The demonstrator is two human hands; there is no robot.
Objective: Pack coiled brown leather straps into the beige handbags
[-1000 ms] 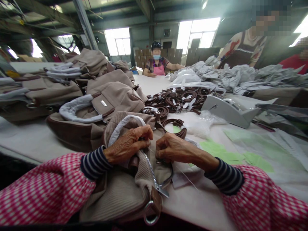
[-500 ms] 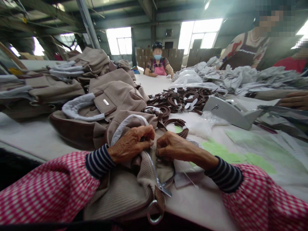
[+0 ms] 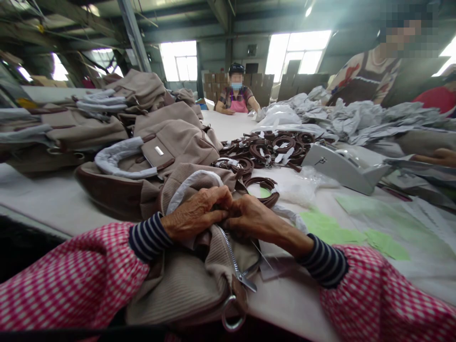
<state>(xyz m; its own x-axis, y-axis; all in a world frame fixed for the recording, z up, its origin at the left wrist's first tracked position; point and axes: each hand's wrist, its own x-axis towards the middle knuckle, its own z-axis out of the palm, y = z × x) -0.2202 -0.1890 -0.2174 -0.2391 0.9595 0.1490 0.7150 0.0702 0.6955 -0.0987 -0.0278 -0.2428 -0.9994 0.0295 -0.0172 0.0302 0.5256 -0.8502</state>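
A taupe corduroy handbag [image 3: 178, 280] lies in front of me with its metal zipper [image 3: 231, 251] partly open and a ring at its near end. My left hand [image 3: 199, 211] is closed at the zipper opening, thumb against curled fingers. Touching it, my right hand [image 3: 254, 218] is pinched over the same spot. Whatever sits between the fingertips is hidden. A wrapped white handle [image 3: 192, 183] arches behind my left hand. Beneath my right wrist, a clear plastic piece with a thin string [image 3: 267, 259] shows beside the bag.
More taupe bags [image 3: 178, 142] are piled at the left. Coiled brown straps [image 3: 263, 147] lie beyond my hands, near a grey tape dispenser [image 3: 342, 166]. Green slips [image 3: 331, 225] and crumpled white wrapping [image 3: 384, 118] cover the right side. A co-worker [image 3: 237, 95] sits across the table; others stand at right.
My right hand has moved left, closing the gap to my left hand, so the two now touch. The bag stays in place.
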